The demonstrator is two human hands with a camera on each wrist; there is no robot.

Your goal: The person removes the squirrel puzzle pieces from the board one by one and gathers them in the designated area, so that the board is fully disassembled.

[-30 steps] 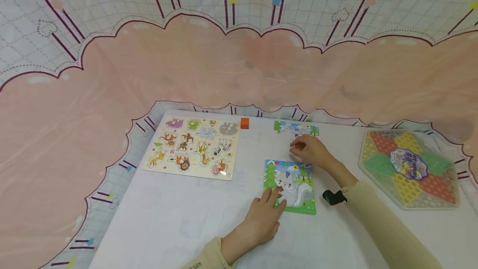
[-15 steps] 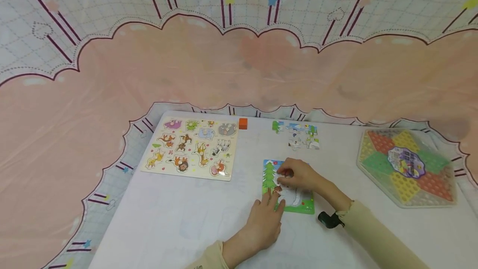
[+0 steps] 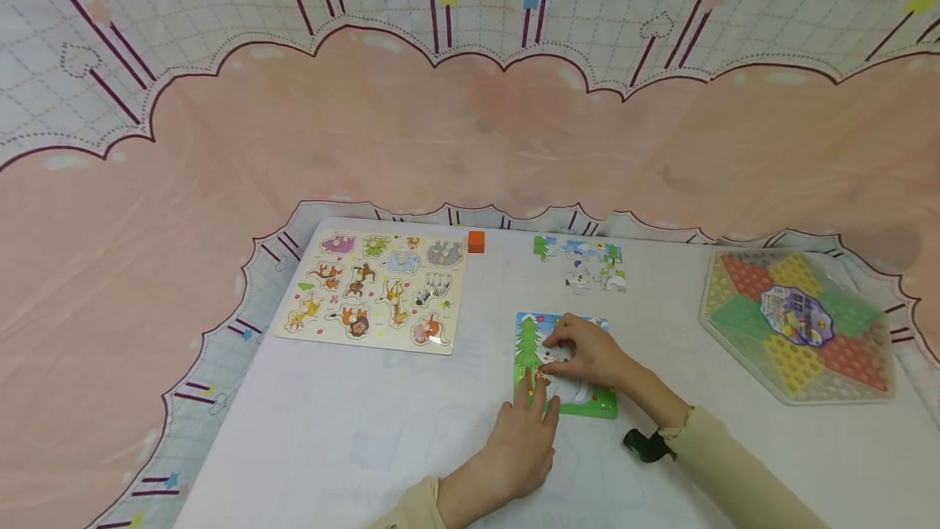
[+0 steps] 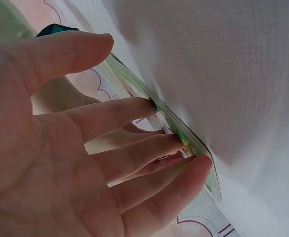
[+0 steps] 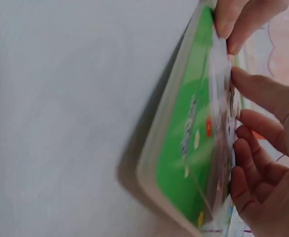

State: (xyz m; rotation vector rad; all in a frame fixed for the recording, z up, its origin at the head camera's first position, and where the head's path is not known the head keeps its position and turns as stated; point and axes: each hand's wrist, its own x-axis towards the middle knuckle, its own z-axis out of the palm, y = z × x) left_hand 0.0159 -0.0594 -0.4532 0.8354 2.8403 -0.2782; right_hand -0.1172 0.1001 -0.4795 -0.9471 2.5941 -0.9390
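A square squirrel puzzle board, with a green lower edge and a fir tree at its left, lies on the white table. My left hand rests straight fingertips on its lower left part; the left wrist view shows these fingers spread over the board's edge. Over the board's middle and right, my right hand pinches a small puzzle piece between thumb and forefinger, against the picture. Its print is mostly hidden. Behind the board lie several loose puzzle pieces.
An animal peg puzzle lies at the left, with an orange block by its far right corner. A hexagonal Chinese checkers box is at the right. Near my right wrist is a dark green object. Patterned cloth rises behind the table.
My right hand has come from the loose pieces down to the board, its thumb now close to my left fingertips. The left hand has stayed on the board.
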